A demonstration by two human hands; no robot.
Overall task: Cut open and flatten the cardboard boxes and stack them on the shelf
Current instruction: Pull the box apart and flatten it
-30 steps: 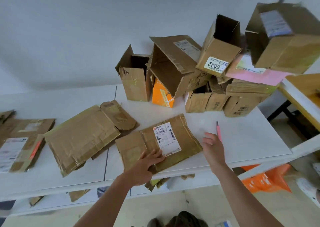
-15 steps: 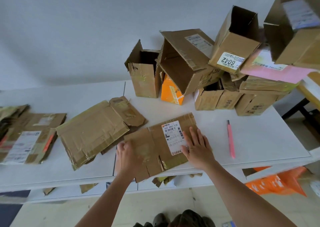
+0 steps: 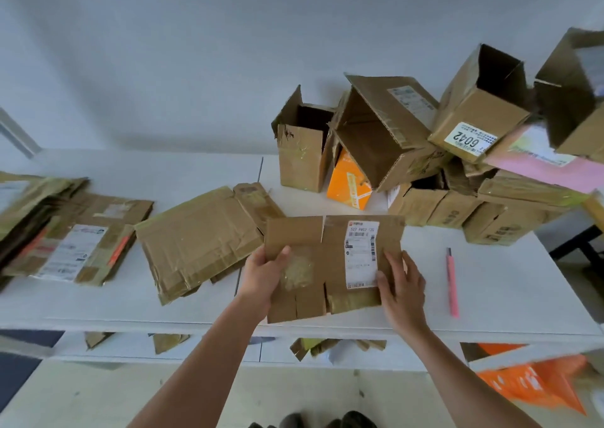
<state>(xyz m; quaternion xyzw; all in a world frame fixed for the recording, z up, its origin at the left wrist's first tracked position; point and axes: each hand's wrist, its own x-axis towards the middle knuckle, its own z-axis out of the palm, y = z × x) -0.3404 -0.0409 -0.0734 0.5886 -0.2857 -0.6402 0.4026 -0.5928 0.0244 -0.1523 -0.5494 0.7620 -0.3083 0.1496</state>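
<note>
A flattened cardboard box with a white shipping label is held up, tilted off the white shelf top. My left hand grips its left edge, thumb on the front face. My right hand holds its lower right side, fingers spread over the cardboard next to the label. A pink utility knife lies on the shelf to the right of my right hand. More flattened boxes lie to the left, and a further flat stack sits at the far left.
A pile of unflattened open boxes fills the back right, with an orange carton among them and a box labelled 6042 on top. Cardboard scraps lie on the lower shelf. An orange bag sits on the floor at right.
My right hand left the pink knife on the shelf and went to the flattened box. Both hands now hold the box, which has been lifted and squared toward me.
</note>
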